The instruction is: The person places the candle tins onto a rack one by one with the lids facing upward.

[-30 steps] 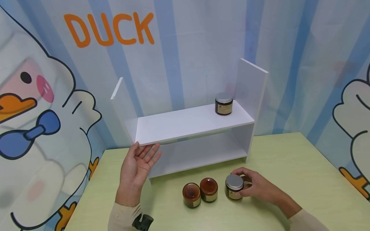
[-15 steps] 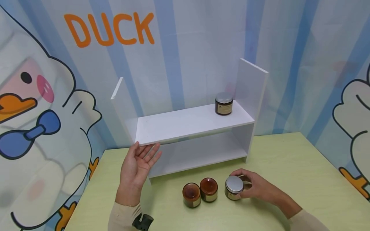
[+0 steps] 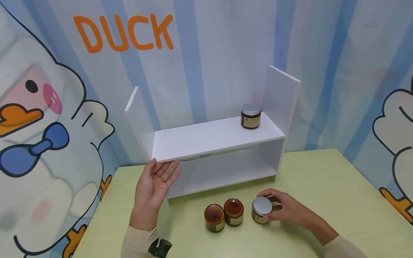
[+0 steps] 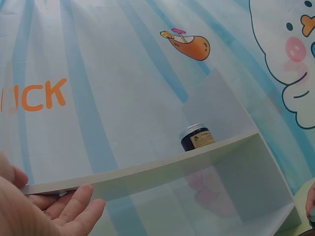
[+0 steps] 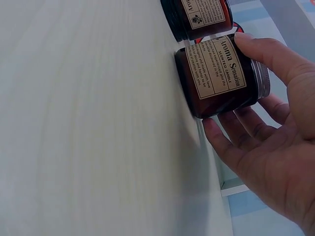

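My right hand (image 3: 288, 209) grips a brown glass scented candle jar (image 5: 216, 78) with a silver lid, thumb on one side and fingers on the other. The jar is upright at the table surface. To its left stand two more candle jars, one jar (image 3: 233, 212) beside the other jar (image 3: 214, 218), both showing brown glass tops. My left hand (image 3: 153, 190) holds the front left edge of the white shelf unit's upper board (image 3: 206, 139), thumb at the top and fingers beneath. On that board's right end stands another silver-lidded candle jar (image 3: 250, 116).
The shelf's lower board (image 3: 222, 172) lies behind the jars. Tall side panels rise at its left (image 3: 138, 122) and right (image 3: 282, 100). A pale green table (image 3: 322, 186) carries everything, with a printed duck curtain (image 3: 222, 53) behind it.
The candle jar under my right hand has shifted very slightly and its lid tilt has changed a little. My left hand stays on the shelf board.
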Demonstrator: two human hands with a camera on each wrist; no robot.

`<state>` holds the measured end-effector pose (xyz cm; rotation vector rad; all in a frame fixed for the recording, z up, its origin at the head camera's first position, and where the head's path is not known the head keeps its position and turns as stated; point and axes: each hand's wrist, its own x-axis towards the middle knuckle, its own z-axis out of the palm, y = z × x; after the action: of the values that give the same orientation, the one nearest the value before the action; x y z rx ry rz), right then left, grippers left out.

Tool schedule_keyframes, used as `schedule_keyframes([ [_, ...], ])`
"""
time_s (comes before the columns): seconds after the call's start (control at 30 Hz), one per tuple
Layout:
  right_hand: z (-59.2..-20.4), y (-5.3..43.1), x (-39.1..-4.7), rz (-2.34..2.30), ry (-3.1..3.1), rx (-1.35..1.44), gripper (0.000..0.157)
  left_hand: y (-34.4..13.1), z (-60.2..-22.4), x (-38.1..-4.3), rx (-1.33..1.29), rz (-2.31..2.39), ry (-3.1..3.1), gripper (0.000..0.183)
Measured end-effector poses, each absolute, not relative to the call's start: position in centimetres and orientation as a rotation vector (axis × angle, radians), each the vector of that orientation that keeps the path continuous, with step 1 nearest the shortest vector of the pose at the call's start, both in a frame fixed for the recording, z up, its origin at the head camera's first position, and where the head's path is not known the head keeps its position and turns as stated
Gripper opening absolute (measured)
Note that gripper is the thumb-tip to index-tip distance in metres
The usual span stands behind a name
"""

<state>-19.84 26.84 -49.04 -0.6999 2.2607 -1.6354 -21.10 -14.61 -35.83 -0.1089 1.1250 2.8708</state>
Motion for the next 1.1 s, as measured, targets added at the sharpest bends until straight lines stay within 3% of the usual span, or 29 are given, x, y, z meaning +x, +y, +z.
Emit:
schedule_keyframes([
  [1.1, -48.86, 26.77, -19.71, -1.610, 2.276, -0.639, 0.055, -14.45, -35.46, -21.25, -0.063, 2.881, 1.115, 0.046],
])
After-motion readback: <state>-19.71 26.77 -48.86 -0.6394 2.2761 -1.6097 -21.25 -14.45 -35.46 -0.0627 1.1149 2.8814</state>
